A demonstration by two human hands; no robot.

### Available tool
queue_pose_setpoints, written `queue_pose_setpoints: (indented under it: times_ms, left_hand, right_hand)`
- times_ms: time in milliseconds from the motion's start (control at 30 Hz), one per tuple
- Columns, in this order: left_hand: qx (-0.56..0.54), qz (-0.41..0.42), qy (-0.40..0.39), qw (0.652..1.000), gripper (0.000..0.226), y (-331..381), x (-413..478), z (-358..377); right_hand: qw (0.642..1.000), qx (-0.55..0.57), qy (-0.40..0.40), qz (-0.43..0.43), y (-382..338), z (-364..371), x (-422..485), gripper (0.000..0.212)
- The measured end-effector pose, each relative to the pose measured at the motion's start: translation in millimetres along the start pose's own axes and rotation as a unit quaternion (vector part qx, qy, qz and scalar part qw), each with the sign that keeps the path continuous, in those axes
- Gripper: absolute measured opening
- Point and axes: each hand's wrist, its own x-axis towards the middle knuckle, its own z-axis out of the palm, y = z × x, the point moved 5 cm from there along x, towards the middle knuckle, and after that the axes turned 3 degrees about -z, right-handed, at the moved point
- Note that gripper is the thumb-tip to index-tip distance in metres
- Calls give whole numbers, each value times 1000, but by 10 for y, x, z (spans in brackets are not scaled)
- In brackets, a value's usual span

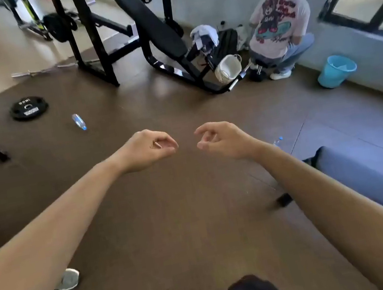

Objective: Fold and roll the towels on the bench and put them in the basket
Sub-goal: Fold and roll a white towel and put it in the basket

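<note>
Both my left grip and right grip hang loosely curled and empty, while the towels on the worktop lie well ahead, rightward, nearer my right.

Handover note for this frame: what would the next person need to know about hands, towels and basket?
Left hand: loosely curled, holds nothing. Right hand: the same.
Towels: a crumpled heap at the lower end of the black incline bench across the room.
White basket: tipped on the floor below them, looks empty.
Done: nothing visible. Left: walk over, fold, roll and basket every towel.
</note>
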Motion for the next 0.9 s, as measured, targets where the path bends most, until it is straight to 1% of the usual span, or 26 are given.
queue_pose_setpoints:
  times_ms: [67, 200, 367, 500, 667, 767, 900]
  left_hand:
    - [-31, -34, -5, 999, 11, -264, -13, 173]
    - [-67, -84, -24, 994, 11, -746, -69, 612]
    - [-100, -121, -39, 987, 13, -1027, 179, 907]
    - [-105, -148, -44, 982, 14, -1111, 605, 1009]
    - [-54, -189, -89, 976, 14, -1187, 1360, 1070]
    - [-57, -212, -92, 971, 15, -1111, 1855, 1016]
    - [-55, -205, -84, 974, 18, -937, 2491, 882]
  right_hand:
    - [998, 31, 7, 48, 219, 297, -27, 32]
    - [989, 83, -6, 124, 646, 911, -182, 34]
    - [969, 166, 14, 180, 1042, 1124, -51, 25]
    - [956, 209, 34, 203, 1411, 1028, 295, 14]
    - [942, 249, 63, 216, 1982, 705, 1033, 13]
    - [944, 238, 51, 222, 2285, 460, 1451, 13]
    - [954, 211, 18, 211, 2547, 127, 2016, 12]
